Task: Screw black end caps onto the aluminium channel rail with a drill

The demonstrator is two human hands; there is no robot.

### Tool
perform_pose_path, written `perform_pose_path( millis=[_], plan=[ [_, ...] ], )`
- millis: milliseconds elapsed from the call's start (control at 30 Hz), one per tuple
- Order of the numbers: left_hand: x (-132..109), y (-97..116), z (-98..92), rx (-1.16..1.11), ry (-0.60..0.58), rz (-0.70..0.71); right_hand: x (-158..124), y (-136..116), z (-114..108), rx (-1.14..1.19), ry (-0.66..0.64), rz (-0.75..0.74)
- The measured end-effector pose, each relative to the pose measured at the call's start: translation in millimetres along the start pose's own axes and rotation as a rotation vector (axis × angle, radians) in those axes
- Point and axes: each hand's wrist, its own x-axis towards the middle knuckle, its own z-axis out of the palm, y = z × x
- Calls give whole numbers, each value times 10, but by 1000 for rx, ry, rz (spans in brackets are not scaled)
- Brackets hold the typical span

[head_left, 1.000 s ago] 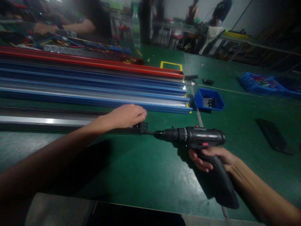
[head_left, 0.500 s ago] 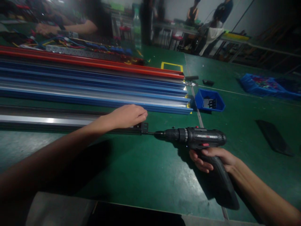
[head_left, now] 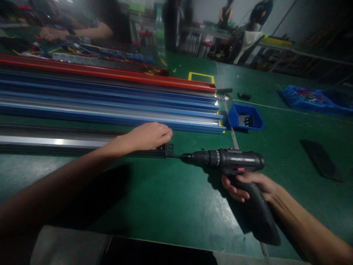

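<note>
My right hand (head_left: 239, 187) is wrapped round the handle of a black cordless drill (head_left: 239, 161), which points left. The drill's bit meets a small black end bracket (head_left: 169, 150) at the right end of a dark metal rail (head_left: 68, 141). Above that same end my left hand (head_left: 151, 135) rests with its fingers curled together. Whatever lies under those fingers is hidden. Behind the rail, several blue rails (head_left: 124, 106) and a red rail (head_left: 138, 75) lie side by side.
Right of the rails stands a blue bin (head_left: 246, 117) with dark parts in it. A flat black piece (head_left: 321, 160) lies at the right, and blue trays (head_left: 306, 98) of small parts lie farther back. Wires (head_left: 82, 51) and another person's forearm (head_left: 91, 33) are across the green table (head_left: 165, 206).
Almost nothing differs. Both hands, the drill and the rail hold their places, with only a tiny shift of the whole view.
</note>
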Motion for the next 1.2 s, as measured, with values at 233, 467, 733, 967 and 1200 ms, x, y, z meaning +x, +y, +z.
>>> perform_pose_path(
  millis=[233,467,733,967,1200],
  plan=[
    [-1,3,-4,13,3,-9,14,40,-52,-14,-35,-32],
    [0,7,-8,-12,-5,-15,35,74,-104,39,-107,-52],
    [0,5,-9,-28,-9,-15,52,124,-190,55,-166,-72],
    [2,-7,4,-20,-2,-18,24,48,-57,14,-45,-30],
    [2,-4,0,-10,-22,-33,46,70,-129,52,-133,-47]
  ],
)
